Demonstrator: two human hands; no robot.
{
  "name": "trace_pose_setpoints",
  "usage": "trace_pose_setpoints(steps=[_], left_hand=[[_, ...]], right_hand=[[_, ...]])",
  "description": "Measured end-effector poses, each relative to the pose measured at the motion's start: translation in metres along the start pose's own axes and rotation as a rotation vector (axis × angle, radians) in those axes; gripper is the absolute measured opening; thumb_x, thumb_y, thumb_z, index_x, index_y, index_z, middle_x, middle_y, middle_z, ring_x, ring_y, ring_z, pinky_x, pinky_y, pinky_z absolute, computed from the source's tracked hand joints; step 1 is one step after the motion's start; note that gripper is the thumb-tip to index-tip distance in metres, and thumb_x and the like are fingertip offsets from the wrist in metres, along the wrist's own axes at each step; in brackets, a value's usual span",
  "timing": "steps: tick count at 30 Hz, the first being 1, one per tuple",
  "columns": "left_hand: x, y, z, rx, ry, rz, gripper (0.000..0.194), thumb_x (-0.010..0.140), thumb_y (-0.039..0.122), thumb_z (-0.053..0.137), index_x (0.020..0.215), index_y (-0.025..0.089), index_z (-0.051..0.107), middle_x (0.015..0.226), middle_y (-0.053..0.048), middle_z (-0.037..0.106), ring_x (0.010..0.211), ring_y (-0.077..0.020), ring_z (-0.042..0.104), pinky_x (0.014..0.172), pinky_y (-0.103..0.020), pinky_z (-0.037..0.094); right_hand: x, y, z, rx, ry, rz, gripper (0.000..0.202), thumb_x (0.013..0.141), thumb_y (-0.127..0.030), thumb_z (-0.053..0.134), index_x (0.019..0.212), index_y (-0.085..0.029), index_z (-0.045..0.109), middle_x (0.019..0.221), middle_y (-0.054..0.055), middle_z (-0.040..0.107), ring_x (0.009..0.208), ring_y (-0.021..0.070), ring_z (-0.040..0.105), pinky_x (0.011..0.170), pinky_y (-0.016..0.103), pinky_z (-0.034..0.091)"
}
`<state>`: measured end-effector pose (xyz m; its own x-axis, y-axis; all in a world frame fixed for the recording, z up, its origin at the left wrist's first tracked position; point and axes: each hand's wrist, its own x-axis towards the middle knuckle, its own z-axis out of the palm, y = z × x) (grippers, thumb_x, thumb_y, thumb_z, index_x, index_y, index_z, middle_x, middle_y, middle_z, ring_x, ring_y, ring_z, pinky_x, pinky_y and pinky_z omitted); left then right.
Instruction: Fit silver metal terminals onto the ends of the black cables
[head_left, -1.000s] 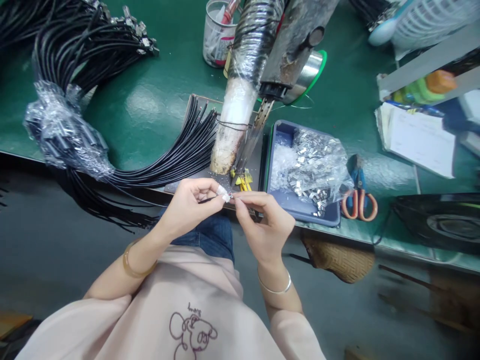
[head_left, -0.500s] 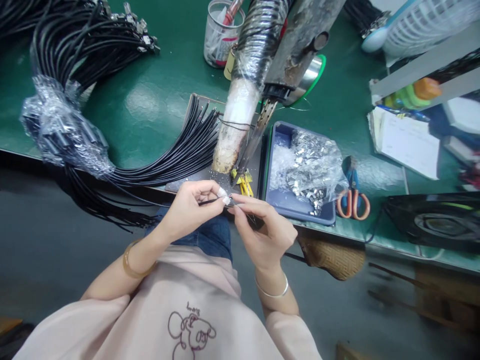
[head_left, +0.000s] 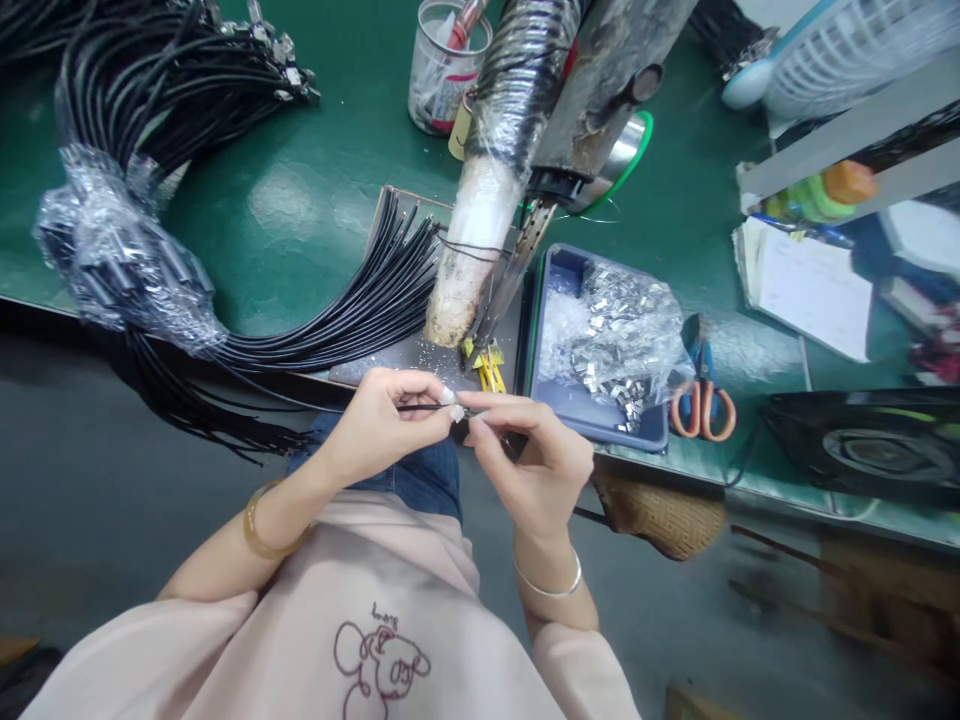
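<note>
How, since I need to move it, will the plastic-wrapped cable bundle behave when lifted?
The cable bundle will probably flop: its strands curve and droop below the green tabletop. Its loose, shiny wrap might slip.

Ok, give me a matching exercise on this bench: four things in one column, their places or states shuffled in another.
Things
1. left hand
2. scissors with orange handles
3. clear plastic bag of small silvery metal parts
4. round clear plastic cup

Places or states
A. mostly in the blue rectangular plastic tray
B. has a long red item sticking out of it
C. pinching a thin black cable
D. on the green tabletop, beside the tray

Pairs: 1-C, 2-D, 3-A, 4-B
</note>
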<state>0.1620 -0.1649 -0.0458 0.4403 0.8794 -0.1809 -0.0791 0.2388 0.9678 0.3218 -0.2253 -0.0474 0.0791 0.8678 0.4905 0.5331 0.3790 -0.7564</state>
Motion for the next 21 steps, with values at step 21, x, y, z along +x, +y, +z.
trace_pose_setpoints(steps=[21], left_hand=[[0.0019,0.0045,-0.0036,0.024,-0.043,-0.007,0.009,0.067,0.019,0.066,0.061,0.013,0.067,0.053,0.003,0.052,0.052,-0.0071,0.041,0.051,-0.02,0.034]], right_hand=[[-0.0042,0.0007,0.0,0.005,0.108,0.012,0.012,0.09,-0.011,0.069,0.089,-0.023,0.068,0.094,0.002,0.083,0.073,0.0159,0.078,0.059,0.026,0.062]])
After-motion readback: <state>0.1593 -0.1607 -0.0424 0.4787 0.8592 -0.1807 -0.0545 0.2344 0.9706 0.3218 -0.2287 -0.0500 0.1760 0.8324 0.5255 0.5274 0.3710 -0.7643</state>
